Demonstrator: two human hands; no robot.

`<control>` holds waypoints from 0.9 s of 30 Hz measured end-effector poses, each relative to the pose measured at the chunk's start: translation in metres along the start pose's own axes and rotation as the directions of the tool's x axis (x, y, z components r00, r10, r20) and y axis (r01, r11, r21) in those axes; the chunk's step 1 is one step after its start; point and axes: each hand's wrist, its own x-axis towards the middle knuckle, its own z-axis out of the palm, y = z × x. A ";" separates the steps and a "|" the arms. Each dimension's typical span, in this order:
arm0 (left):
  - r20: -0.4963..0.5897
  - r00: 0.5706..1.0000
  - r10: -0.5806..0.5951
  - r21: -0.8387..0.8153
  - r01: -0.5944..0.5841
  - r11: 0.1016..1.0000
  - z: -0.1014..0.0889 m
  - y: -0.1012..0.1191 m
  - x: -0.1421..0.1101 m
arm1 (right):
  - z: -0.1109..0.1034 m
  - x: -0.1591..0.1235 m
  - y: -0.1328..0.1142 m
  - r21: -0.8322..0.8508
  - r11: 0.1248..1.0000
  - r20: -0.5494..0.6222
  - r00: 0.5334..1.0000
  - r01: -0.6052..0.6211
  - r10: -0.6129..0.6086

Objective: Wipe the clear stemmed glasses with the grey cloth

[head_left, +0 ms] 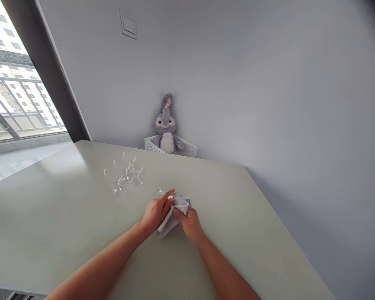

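Observation:
My left hand (157, 211) is closed around a clear stemmed glass, tilted on its side above the table. The round foot of that stemmed glass (159, 191) pokes out beyond my left fingers; most of its bowl is hidden by fingers and cloth. My right hand (191, 221) grips a pale grey cloth (168, 225), thumb on top, and presses it at the glass's bowl. The loose end of the cloth hangs down between my two wrists. Several more clear stemmed glasses (119, 191) stand upright in a group to the left, apart from my hands.
The pale tabletop (237, 233) reaches to the walls' corner. Behind its far edge a grey plush toy (167, 139) sits in a white perforated basket (189, 148). A light switch (129, 25) is on the wall, and a window (15, 91) is at left.

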 end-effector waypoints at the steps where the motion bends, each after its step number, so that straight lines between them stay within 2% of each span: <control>1: -0.058 0.995 0.081 0.071 -0.077 0.994 -0.001 0.000 0.001 | -0.003 0.002 -0.001 0.073 0.996 -0.013 0.998 -0.055 0.056; 3: -0.136 0.951 0.277 0.218 -0.244 0.945 -0.006 -0.001 0.003 | -0.011 0.006 -0.005 0.223 0.965 -0.029 0.989 -0.138 0.148; 6: -0.085 0.883 0.461 0.384 -0.398 0.833 -0.013 -0.002 0.008 | -0.024 0.008 -0.012 0.344 0.915 0.048 0.977 -0.211 0.207; 9: 0.006 0.875 0.484 0.422 -0.441 0.792 -0.015 -0.007 0.011 | -0.036 0.008 -0.018 0.271 0.935 0.177 0.967 -0.227 0.184; 13: 0.124 0.906 0.405 0.293 -0.424 0.857 -0.013 -0.013 0.010 | -0.051 0.004 -0.028 -0.057 0.996 0.330 0.940 -0.076 0.090; 15: 0.199 0.928 0.314 0.157 -0.346 0.925 -0.013 -0.012 0.009 | -0.056 0.002 -0.036 -0.239 0.970 0.401 0.914 0.045 0.057; 17: 0.322 0.925 0.199 -0.033 -0.200 0.979 -0.014 -0.008 0.009 | -0.061 0.001 -0.047 -0.378 0.903 0.463 0.886 0.206 -0.008; 19: 0.491 0.863 0.115 -0.233 0.003 0.973 -0.016 -0.003 0.008 | -0.067 0.000 -0.059 -0.474 0.788 0.519 0.847 0.393 -0.110; 21: 0.622 0.779 0.081 -0.366 0.198 0.909 -0.018 0.001 0.007 | -0.075 0.001 -0.067 -0.532 0.664 0.556 0.808 0.525 -0.194; 22: 0.650 0.757 0.065 -0.401 0.269 0.876 -0.019 0.002 0.008 | -0.080 0.001 -0.070 -0.557 0.620 0.550 0.805 0.553 -0.224; 23: 0.654 0.755 0.041 -0.421 0.319 0.849 -0.019 0.002 0.008 | -0.086 0.001 -0.071 -0.587 0.590 0.518 0.817 0.554 -0.252; 27: 0.506 0.849 -0.149 -0.415 0.392 0.821 -0.019 -0.006 0.014 | -0.109 -0.008 -0.070 -0.752 0.542 0.208 0.915 0.376 -0.346</control>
